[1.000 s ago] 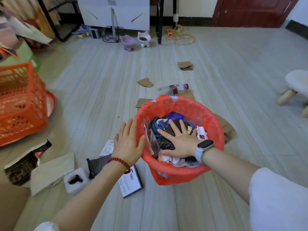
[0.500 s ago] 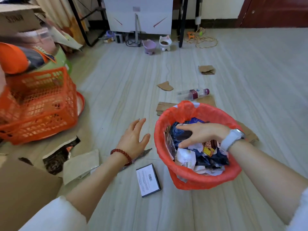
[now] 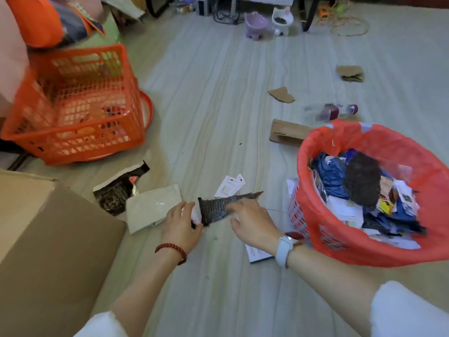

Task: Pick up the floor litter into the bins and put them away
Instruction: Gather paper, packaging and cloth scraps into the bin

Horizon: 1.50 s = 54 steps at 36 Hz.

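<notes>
- Crate point(image 3: 80, 105), orange, stands far left on the floor.
- Left hand point(image 3: 181, 226) grips the black mesh scrap point(image 3: 218, 207) at its wide end.
- Right hand point(image 3: 252, 223), fingers loosely spread, touches the scrap's middle.
- Red-lined bin point(image 3: 315, 152), full of litter, sits right.

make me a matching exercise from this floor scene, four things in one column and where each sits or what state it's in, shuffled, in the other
Things:
1. dark mesh piece
2. plastic bottle
3. red-lined bin
4. orange crate

Places or states:
A. lying on its side on the floor beyond the bin
B. standing at the far left, its walls a lattice
C. on the floor with the left hand and right hand on it
D. nearly filled with paper and wrappers

Pairs: 1-C, 2-A, 3-D, 4-B
</notes>
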### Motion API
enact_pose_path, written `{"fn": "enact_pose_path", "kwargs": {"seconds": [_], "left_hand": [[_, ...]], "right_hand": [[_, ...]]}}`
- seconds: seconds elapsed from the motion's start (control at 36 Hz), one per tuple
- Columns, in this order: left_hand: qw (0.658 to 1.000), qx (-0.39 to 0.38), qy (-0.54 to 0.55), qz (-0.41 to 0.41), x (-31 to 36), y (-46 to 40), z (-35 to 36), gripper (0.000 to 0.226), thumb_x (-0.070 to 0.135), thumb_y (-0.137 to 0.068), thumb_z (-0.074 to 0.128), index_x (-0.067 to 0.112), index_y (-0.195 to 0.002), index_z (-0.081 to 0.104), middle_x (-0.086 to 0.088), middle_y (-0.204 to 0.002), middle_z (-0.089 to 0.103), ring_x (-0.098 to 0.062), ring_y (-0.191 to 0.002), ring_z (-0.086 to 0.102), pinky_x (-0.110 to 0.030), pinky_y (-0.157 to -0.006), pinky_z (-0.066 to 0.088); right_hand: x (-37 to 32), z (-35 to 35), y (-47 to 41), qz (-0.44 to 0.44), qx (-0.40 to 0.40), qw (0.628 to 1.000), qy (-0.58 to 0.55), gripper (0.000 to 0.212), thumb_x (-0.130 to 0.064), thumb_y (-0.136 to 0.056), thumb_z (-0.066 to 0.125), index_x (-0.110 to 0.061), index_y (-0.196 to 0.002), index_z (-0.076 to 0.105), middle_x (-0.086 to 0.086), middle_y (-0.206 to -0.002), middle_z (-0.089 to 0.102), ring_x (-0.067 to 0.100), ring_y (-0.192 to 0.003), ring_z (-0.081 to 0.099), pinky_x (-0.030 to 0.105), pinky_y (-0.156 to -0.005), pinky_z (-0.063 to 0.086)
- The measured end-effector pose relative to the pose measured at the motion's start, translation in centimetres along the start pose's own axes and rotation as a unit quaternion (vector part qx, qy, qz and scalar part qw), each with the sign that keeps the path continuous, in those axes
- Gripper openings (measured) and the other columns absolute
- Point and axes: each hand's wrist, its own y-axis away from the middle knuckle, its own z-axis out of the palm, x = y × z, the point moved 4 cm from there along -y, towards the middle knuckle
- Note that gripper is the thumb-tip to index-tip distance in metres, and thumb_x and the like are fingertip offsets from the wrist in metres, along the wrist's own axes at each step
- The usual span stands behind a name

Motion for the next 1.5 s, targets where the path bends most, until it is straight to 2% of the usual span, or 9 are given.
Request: {"fn": "enact_pose_path", "kwargs": {"seconds": [0.19,0.36,0.53,0.61,0.78,0.94,1.11,1.31,1.5], "left_hand": [[0.995,-0.066,-0.067,-0.024,-3.2,-1.6,2.6,0.082,0.052,-0.078,0.047,0.026,-0.147,0.01,0.006,-0.156,0.007,-0.022,-0.143,0.003,-0.044,-0.111,0.017],[0.996,-0.026,-0.09,-0.011,-3.6,-2.7,3.7,0.069,0.033,-0.077,0.05,0.021,-0.141,0.029,0.0,-0.138,0.043,-0.023,-0.131,0.031,-0.04,-0.101,0.025],[0.996,0.044,0.071,0.025,-2.4,-1.4,2.5,0.083,0.051,-0.067,0.057,0.016,-0.139,0.034,-0.006,-0.124,0.046,-0.023,-0.118,0.044,-0.04,-0.099,0.035],[0.983,0.094,0.152,0.044,-0.4,-1.6,0.3,0.094,0.06,-0.06,0.048,0.013,-0.14,0.032,-0.011,-0.125,0.045,-0.027,-0.115,0.046,-0.044,-0.094,0.043],[0.965,0.101,0.224,0.091,5.2,-3.5,-3.7,0.095,0.064,-0.06,0.047,0.016,-0.14,0.026,-0.006,-0.124,0.04,-0.02,-0.117,0.039,-0.039,-0.096,0.041],[0.982,0.069,0.155,0.082,4.9,-1.6,-2.0,0.093,0.061,-0.064,0.051,0.012,-0.139,0.029,-0.012,-0.127,0.041,-0.027,-0.117,0.04,-0.039,-0.094,0.04],[0.99,0.056,0.126,0.041,0.8,1.6,0.3,0.084,0.032,-0.072,0.074,0.011,-0.14,0.03,-0.013,-0.125,0.043,-0.028,-0.116,0.044,-0.042,-0.096,0.041],[0.969,0.138,0.198,0.047,2.5,2.7,-3.6,0.088,0.033,-0.073,0.074,0.013,-0.143,0.025,-0.004,-0.118,0.041,-0.023,-0.109,0.046,-0.025,-0.091,0.037],[0.908,0.224,0.328,0.133,12.4,1.6,-9.4,0.093,0.057,-0.07,0.05,0.013,-0.145,0.019,0.002,-0.118,0.032,0.027,-0.09,0.031,0.012,-0.078,0.018]], "right_hand": [[6.2,6.7,-0.8,0.097,-0.096,0.978,0.16,0.084,-0.018,-0.089,0.052,-0.038,-0.145,-0.008,0.0,-0.156,-0.018,0.031,-0.144,-0.012,0.056,-0.111,0.012],[7.2,7.6,-1.2,0.126,-0.148,0.965,0.176,0.096,-0.035,-0.078,0.068,-0.023,-0.147,0.002,0.009,-0.141,0.026,0.032,-0.135,0.022,0.046,-0.103,0.03],[4.5,6.6,0.4,0.087,-0.155,0.97,0.163,0.012,-0.008,-0.088,0.051,-0.012,-0.096,0.043,0.014,-0.11,0.04,0.033,-0.104,0.046,0.036,-0.066,0.035],[3.2,5.2,1.1,0.058,-0.16,0.979,0.116,0.014,0.004,-0.084,0.043,-0.009,-0.086,0.046,0.01,-0.097,0.031,0.031,-0.069,0.044,0.035,-0.053,0.031],[1.9,2.4,2.7,0.038,-0.156,0.987,0.002,0.036,-0.016,-0.09,0.049,-0.013,-0.126,0.044,0.01,-0.125,0.038,0.034,-0.111,0.049,0.04,-0.092,0.041],[2.7,8.5,5.6,0.002,-0.238,0.967,0.094,0.097,-0.046,-0.077,0.067,-0.035,-0.146,0.0,0.006,-0.156,-0.003,0.032,-0.143,-0.002,0.059,-0.109,0.021],[2.9,12.3,5.4,-0.023,-0.161,0.971,0.178,0.086,-0.03,-0.074,0.071,-0.014,-0.142,0.02,0.012,-0.133,0.035,0.031,-0.121,0.034,0.042,-0.089,0.034],[-0.1,5.7,5.7,-0.012,-0.146,0.984,0.103,0.023,-0.022,-0.092,0.048,-0.005,-0.109,0.046,0.017,-0.115,0.054,0.037,-0.102,0.055,0.034,-0.069,0.032],[0.9,-12.7,9.6,-0.001,0.071,0.997,-0.033,0.016,-0.027,-0.094,0.046,-0.012,-0.1,0.042,0.001,-0.088,0.058,0.026,-0.091,0.055,0.035,-0.073,0.041]]}}
